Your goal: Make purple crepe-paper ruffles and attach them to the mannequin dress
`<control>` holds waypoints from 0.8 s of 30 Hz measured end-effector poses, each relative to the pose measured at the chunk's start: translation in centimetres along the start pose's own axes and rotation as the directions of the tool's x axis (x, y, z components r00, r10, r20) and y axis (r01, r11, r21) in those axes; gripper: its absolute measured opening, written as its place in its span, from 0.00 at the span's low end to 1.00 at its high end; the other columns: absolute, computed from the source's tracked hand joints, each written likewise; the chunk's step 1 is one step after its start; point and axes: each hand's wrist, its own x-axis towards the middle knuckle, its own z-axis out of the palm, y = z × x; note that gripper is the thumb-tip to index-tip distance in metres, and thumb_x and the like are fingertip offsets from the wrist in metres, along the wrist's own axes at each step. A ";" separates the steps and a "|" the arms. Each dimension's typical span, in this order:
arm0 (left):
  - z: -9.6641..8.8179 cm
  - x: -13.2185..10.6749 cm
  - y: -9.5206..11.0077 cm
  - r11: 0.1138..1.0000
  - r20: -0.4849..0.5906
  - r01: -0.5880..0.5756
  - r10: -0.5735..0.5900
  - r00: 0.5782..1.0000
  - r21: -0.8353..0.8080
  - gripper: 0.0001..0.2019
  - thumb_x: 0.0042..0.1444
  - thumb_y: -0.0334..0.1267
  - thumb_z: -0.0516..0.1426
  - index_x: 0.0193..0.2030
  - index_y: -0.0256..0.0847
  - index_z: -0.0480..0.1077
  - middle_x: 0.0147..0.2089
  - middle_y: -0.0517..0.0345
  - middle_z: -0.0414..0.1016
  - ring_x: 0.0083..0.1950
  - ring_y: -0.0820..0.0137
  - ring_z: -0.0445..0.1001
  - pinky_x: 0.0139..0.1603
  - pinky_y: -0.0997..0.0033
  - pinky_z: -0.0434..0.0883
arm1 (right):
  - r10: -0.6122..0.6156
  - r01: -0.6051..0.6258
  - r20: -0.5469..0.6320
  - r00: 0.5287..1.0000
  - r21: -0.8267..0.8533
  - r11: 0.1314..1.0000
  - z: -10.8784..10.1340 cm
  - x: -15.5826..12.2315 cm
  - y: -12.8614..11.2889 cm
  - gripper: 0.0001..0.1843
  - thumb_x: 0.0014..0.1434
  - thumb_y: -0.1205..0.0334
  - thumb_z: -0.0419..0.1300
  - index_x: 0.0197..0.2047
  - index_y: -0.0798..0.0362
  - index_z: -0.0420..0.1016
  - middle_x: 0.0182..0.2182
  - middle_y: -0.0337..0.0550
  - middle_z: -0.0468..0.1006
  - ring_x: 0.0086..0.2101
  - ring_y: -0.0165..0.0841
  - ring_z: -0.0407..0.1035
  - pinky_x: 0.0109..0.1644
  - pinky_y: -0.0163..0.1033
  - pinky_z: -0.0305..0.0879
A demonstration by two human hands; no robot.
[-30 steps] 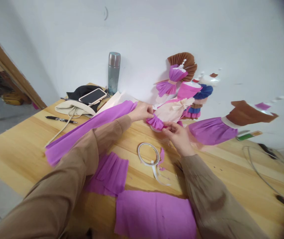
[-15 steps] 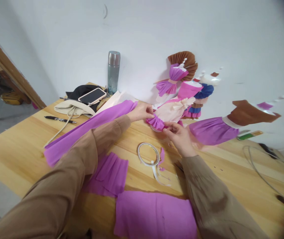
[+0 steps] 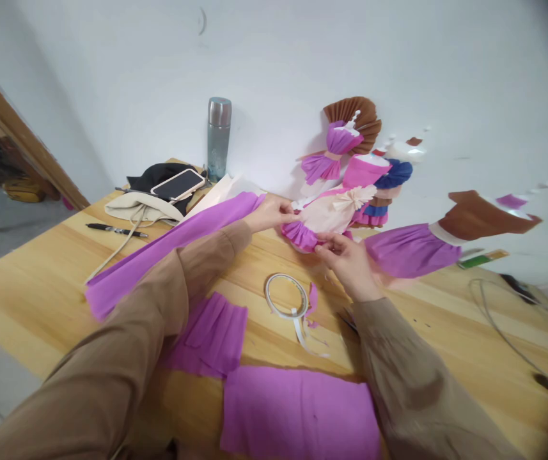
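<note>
Table: wood, smooth, light sheen. Purple ruffle — matt, gathered, paper by the look; could be thin cloth, hard to tell at this range. Purple sheet — also matt, faintly creased. Flask cap: shiny metal; flask body duller. Phone screen: glossy. Sleeves: matt cloth.

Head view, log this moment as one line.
purple ruffle: on paper dress; left hand: by its left end; right hand: touching its right end; tape roll: on wooden table
</note>
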 end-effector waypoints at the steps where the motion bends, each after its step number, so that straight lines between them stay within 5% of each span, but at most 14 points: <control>1: 0.0 -0.1 0.0 1.000 0.010 0.018 -0.018 1.000 0.000 0.08 0.47 0.34 0.65 0.25 0.32 0.72 0.25 0.59 0.73 0.29 0.76 0.69 0.34 0.73 0.66 | 0.014 -0.014 0.007 1.000 0.022 1.000 0.0 0.0 -0.1 0.21 0.44 0.55 0.69 0.41 0.55 0.77 0.22 0.34 0.70 0.22 0.27 0.58 0.26 0.35 0.52; 8: 0.2 -0.2 0.0 0.999 0.041 0.053 -0.052 0.998 0.000 0.06 0.45 0.33 0.64 0.24 0.34 0.71 0.26 0.60 0.72 0.31 0.75 0.68 0.36 0.73 0.66 | 0.148 -0.167 0.103 0.984 0.205 0.964 0.0 -0.3 -1.1 0.22 0.43 0.52 0.70 0.40 0.52 0.74 0.18 0.29 0.63 0.18 0.24 0.51 0.21 0.35 0.43; 14: -0.4 -0.3 0.8 0.999 0.110 0.047 -0.047 0.993 0.008 0.09 0.46 0.35 0.63 0.20 0.35 0.68 0.25 0.61 0.71 0.31 0.76 0.68 0.37 0.73 0.66 | 0.205 -0.265 0.223 0.953 0.284 0.921 -0.3 -0.1 -2.0 0.21 0.41 0.50 0.68 0.36 0.52 0.73 0.20 0.30 0.60 0.18 0.23 0.49 0.21 0.34 0.47; 24: -0.3 -0.3 1.0 0.997 0.088 -0.012 0.005 0.996 0.082 0.06 0.44 0.31 0.64 0.21 0.35 0.70 0.28 0.60 0.73 0.33 0.75 0.69 0.37 0.74 0.66 | 0.073 -0.075 0.049 0.996 0.024 0.997 -0.4 -0.5 -0.9 0.22 0.44 0.53 0.67 0.42 0.55 0.76 0.20 0.32 0.66 0.19 0.25 0.55 0.23 0.35 0.50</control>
